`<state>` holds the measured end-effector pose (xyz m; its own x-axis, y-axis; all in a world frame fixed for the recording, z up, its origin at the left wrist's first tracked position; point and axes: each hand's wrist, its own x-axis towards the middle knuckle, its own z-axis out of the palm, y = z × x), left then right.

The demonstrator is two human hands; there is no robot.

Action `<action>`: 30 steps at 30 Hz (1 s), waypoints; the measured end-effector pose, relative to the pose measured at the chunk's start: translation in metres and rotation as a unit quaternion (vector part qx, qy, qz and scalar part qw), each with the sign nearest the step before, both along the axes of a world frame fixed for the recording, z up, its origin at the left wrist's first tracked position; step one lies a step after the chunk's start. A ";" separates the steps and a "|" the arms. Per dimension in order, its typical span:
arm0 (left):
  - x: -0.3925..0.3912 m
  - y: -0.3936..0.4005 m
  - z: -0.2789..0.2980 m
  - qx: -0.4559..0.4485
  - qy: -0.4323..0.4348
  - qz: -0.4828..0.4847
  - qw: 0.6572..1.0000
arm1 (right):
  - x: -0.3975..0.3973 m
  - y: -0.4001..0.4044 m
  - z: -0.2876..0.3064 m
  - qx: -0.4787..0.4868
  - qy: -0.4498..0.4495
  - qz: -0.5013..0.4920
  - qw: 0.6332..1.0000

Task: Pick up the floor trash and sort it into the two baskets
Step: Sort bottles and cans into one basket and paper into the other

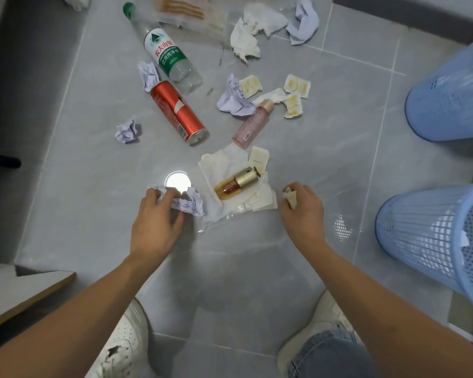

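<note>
A grey tiled floor [298, 110] is seen from above, with trash scattered over it. Two light blue mesh baskets stand at the right edge: the far basket [453, 96] is set near the top right, and the near basket [432, 241] is seen lower down, tilted towards the camera, with a scrap of white paper visible at its rim. A clear water bottle [167, 50] with a green cap and a green and white label is laid on the floor at upper centre, and a red can [178, 111] is laid just below it, both on their sides. A pink bottle [253, 122] is laid to the right of the can, beside crumpled lilac paper and yellowish wrappers. A white tissue [224, 170] is spread in the middle of the floor, and a small gold bottle [236, 182] is rested on it. Crumpled white tissues are seen along the top edge. The left hand [156, 214] is lowered to the floor, its fingers curled round a crumpled lilac paper ball [189, 203] just left of the tissue. The right hand [303, 208] is closed round a small white paper wad [290, 196], held just right of the tissue and well short of the baskets.
</note>
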<state>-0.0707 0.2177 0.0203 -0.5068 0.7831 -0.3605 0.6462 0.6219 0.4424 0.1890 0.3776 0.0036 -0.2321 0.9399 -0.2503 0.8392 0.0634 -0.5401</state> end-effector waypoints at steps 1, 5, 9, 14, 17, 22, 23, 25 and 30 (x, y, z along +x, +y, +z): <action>0.003 0.004 0.011 0.008 -0.001 -0.008 1.000 | 0.003 0.000 0.009 -0.002 0.003 -0.003 1.000; 0.027 0.039 0.070 0.022 0.015 -0.069 0.997 | 0.020 0.002 0.067 0.001 0.036 -0.030 0.999; 0.083 0.099 0.145 0.059 0.002 -0.135 0.989 | 0.063 0.018 0.145 0.013 0.062 -0.089 0.994; 0.188 0.185 0.214 0.103 -0.024 -0.248 0.963 | 0.161 0.051 0.223 0.041 0.026 -0.178 0.983; 0.259 0.222 0.232 0.118 -0.029 -0.302 0.945 | 0.229 0.064 0.240 0.052 -0.010 -0.213 0.976; 0.353 0.247 0.224 0.084 -0.032 -0.349 0.933 | 0.304 0.074 0.237 0.056 -0.029 -0.259 0.964; 0.366 0.249 0.218 0.075 -0.034 -0.359 0.930 | 0.312 0.076 0.233 0.053 -0.037 -0.263 0.963; 0.386 0.253 0.207 0.055 -0.032 -0.374 0.925 | 0.324 0.075 0.224 0.037 -0.054 -0.262 0.963; 0.403 0.257 0.196 -0.010 -0.016 -0.431 0.902 | 0.333 0.067 0.220 -0.022 -0.087 -0.246 0.965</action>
